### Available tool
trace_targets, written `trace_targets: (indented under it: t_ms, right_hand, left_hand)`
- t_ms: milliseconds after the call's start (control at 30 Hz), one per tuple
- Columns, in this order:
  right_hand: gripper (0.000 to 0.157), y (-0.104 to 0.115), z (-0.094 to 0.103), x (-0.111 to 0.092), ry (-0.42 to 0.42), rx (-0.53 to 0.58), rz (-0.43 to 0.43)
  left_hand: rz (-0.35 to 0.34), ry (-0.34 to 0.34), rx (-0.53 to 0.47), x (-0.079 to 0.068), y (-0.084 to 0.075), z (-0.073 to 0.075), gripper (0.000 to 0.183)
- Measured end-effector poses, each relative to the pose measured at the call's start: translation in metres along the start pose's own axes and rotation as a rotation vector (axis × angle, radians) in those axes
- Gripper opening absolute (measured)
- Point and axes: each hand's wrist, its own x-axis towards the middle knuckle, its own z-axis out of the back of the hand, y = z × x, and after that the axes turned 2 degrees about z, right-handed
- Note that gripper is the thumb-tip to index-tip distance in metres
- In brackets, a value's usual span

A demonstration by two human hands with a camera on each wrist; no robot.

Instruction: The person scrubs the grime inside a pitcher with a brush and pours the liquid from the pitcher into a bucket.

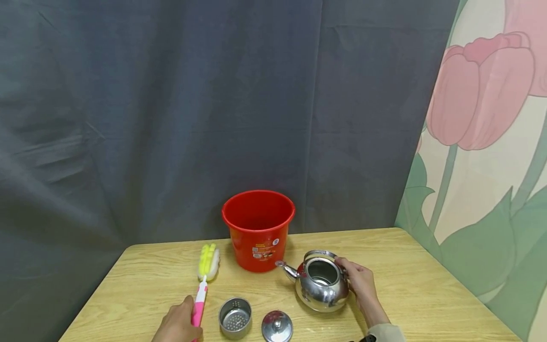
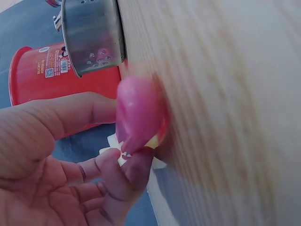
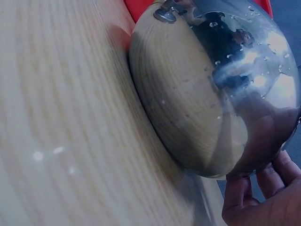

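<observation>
My left hand (image 1: 176, 324) pinches the pink and white handle of a cleaning brush (image 1: 198, 308) between thumb and fingers, low over the table. The brush's yellow head lies towards the back, against a whitish oval piece (image 1: 215, 266). With its lid off, a shiny steel kettle (image 1: 321, 297) has its spout towards the left. My right hand (image 1: 362, 285) grips the kettle at its right side, by the base of the raised handle. In the right wrist view, fingers (image 3: 273, 181) touch the kettle's wet, mirror-like body (image 3: 211, 94).
A red bucket (image 1: 258, 247) stands at the back middle of the wooden table (image 1: 141, 280). Between my hands are a perforated steel strainer cup (image 1: 235, 319) and the kettle lid (image 1: 277, 327). Behind hangs a dark curtain (image 1: 213, 118); a tulip-painted wall (image 1: 478, 190) borders the right.
</observation>
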Motion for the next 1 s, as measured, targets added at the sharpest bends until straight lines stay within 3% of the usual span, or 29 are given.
trace_targets:
  t_ms: [500,833,1000]
  right_hand:
    - [0.031,0.002,0.000,-0.002,0.003,0.003,-0.001]
    - [0.031,0.001,0.000,-0.001,0.001,0.001,-0.012]
    - [0.033,0.001,0.000,-0.001,0.001,-0.016,-0.006]
  left_hand:
    - [-0.003,-0.121,0.012,-0.004,0.003,0.009,0.036]
    - [0.022,-0.136,-0.092,-0.008,0.012,0.017,0.031]
    - [0.033,-0.179,-0.135,-0.005,0.012,0.023,0.026]
